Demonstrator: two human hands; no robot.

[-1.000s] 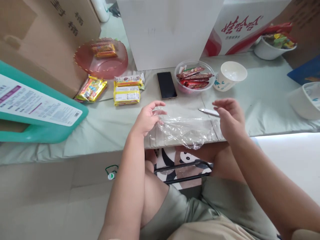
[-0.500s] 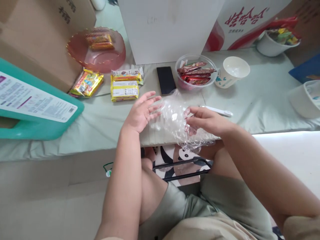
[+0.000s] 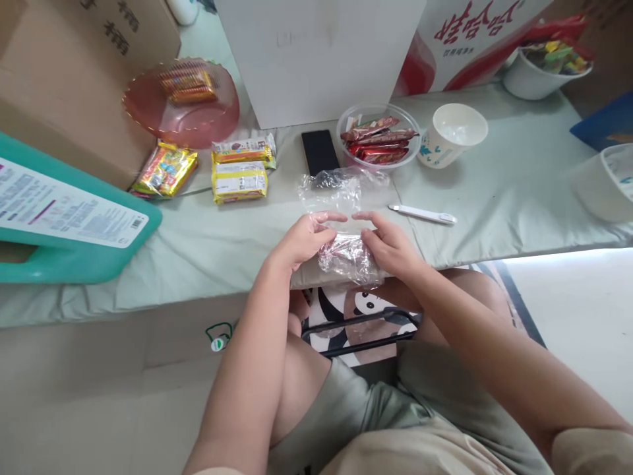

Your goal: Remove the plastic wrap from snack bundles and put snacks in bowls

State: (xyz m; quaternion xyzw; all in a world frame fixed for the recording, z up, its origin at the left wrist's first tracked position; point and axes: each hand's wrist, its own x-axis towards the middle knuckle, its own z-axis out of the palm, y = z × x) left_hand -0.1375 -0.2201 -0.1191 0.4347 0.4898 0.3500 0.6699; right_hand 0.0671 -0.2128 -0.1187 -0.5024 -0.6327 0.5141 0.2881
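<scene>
A crumpled clear plastic bag (image 3: 349, 260) is stretched between my two hands at the table's front edge. My left hand (image 3: 311, 239) pinches its left side, thumb and index finger pointing inward. Opposite it, my right hand (image 3: 388, 243) grips the right side in the same way. The two index fingertips nearly meet. Part of the film spreads away from me over the lower end of a black phone (image 3: 319, 150). A white utility knife (image 3: 424, 214) lies just right of my right hand.
Behind stand a clear bowl of red-wrapped snacks (image 3: 378, 142) and a paper cup (image 3: 452, 135). To the left are yellow snack packs (image 3: 240, 181), a pink bowl (image 3: 182, 122) and a green jug (image 3: 99, 264). A white box (image 3: 321, 59) blocks the back.
My left hand has moved right and closed on the plastic bag. Both hands now hold it from either side, and its film has shifted towards the phone.
</scene>
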